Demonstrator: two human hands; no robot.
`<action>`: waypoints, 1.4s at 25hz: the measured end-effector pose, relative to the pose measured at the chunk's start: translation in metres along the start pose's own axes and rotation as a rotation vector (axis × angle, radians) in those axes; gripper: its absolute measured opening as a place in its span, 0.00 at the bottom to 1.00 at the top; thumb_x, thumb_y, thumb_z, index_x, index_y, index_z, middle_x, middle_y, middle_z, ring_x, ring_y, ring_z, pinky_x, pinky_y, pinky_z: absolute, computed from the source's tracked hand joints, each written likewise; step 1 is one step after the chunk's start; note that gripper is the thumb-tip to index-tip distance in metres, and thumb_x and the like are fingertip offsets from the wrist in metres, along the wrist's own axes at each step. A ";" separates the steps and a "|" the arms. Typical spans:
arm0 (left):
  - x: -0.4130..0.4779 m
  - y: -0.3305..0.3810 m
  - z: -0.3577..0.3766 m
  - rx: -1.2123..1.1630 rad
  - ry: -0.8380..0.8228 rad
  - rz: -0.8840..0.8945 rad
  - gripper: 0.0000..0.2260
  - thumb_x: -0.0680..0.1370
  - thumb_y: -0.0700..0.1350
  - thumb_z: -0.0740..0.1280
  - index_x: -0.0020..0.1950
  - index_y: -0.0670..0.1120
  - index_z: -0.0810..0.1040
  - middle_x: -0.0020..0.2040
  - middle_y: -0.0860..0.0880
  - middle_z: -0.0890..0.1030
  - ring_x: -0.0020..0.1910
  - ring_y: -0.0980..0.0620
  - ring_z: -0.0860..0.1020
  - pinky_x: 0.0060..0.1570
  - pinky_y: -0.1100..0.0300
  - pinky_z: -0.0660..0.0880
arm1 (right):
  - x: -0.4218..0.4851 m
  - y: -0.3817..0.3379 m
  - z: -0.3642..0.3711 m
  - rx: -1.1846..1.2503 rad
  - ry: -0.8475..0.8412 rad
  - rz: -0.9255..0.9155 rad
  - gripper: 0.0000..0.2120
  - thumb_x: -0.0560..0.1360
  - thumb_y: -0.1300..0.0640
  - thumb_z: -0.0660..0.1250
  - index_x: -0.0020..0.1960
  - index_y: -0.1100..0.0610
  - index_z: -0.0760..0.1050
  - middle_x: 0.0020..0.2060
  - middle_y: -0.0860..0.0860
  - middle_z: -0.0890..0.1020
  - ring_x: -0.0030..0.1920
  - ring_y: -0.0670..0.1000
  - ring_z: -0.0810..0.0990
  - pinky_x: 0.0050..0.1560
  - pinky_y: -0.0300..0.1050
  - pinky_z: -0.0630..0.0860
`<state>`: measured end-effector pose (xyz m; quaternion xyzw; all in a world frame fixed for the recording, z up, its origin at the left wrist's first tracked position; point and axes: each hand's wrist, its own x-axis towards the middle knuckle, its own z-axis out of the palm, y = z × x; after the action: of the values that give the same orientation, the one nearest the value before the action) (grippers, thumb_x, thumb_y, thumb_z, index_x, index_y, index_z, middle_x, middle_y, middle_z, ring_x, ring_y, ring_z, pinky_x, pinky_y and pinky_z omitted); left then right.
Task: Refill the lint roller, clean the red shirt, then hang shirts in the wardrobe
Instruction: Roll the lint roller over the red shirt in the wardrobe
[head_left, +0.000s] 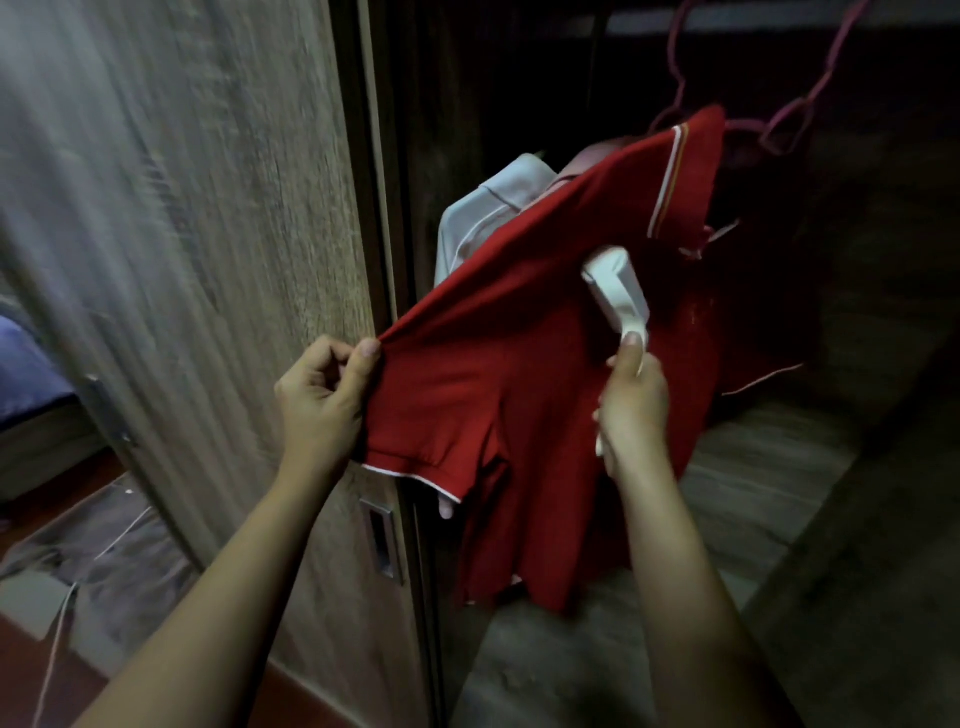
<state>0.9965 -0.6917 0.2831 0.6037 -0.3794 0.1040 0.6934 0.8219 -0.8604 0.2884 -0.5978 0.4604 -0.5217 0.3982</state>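
head view, looking down past both of my forearms into the open wardrobe (727, 493).

my left grip (319, 395) is closed on the red shirt (493, 374): thumb and curled fingers pinch the cloth at the shoulder end of one sleeve, right in front of the edge of the wardrobe door (182, 234). the cloth runs taut from that pinch up and to the right, and the sleeve's white-trimmed hem hangs just below my wrist.

my right grip (634, 405) is closed round the handle of the lint roller (618, 291), fingers wrapped about it and the thumb laid along its top. the roller is white; its head lies against the front of the red shirt, up near the chest, below the striped collar.

the shirt's collar end is up beside some pink hangers (779, 119) in the dark top of the wardrobe; i cannot tell whether it hangs from one of them. the rest of the shirt drops down inside the wardrobe, its lower edge above the pale wardrobe floor.

behind the red shirt, at its upper left, a light grey shirt (483, 218) shows, partly covered by it.

the door is wood-grained, blurred toward the left, with a metal recessed handle (382, 545) low on its edge. past the door at far left there is something blue (26, 374) and a thin white cable (61, 623) on the floor
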 end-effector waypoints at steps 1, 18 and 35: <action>0.000 0.000 0.000 -0.002 0.005 0.004 0.15 0.74 0.57 0.65 0.30 0.53 0.69 0.29 0.45 0.67 0.29 0.56 0.64 0.29 0.60 0.62 | -0.012 -0.005 0.003 -0.011 -0.038 -0.024 0.31 0.74 0.37 0.47 0.53 0.63 0.73 0.38 0.57 0.75 0.39 0.57 0.75 0.46 0.58 0.76; 0.000 0.000 0.000 -0.024 0.000 -0.008 0.15 0.74 0.56 0.65 0.30 0.52 0.69 0.29 0.44 0.68 0.30 0.51 0.65 0.31 0.55 0.63 | -0.089 0.012 0.014 -0.064 -0.256 -0.058 0.15 0.80 0.49 0.54 0.50 0.59 0.73 0.40 0.59 0.79 0.41 0.58 0.78 0.38 0.46 0.67; 0.002 0.001 -0.001 0.020 0.006 0.015 0.13 0.75 0.56 0.65 0.31 0.55 0.72 0.31 0.42 0.70 0.31 0.50 0.66 0.33 0.55 0.64 | 0.024 0.380 0.083 -0.142 -0.094 0.345 0.30 0.68 0.24 0.49 0.58 0.42 0.71 0.47 0.42 0.82 0.49 0.49 0.83 0.46 0.47 0.78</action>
<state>0.9972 -0.6910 0.2852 0.6075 -0.3806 0.1150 0.6876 0.8533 -0.9821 -0.0809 -0.5603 0.5725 -0.3836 0.4596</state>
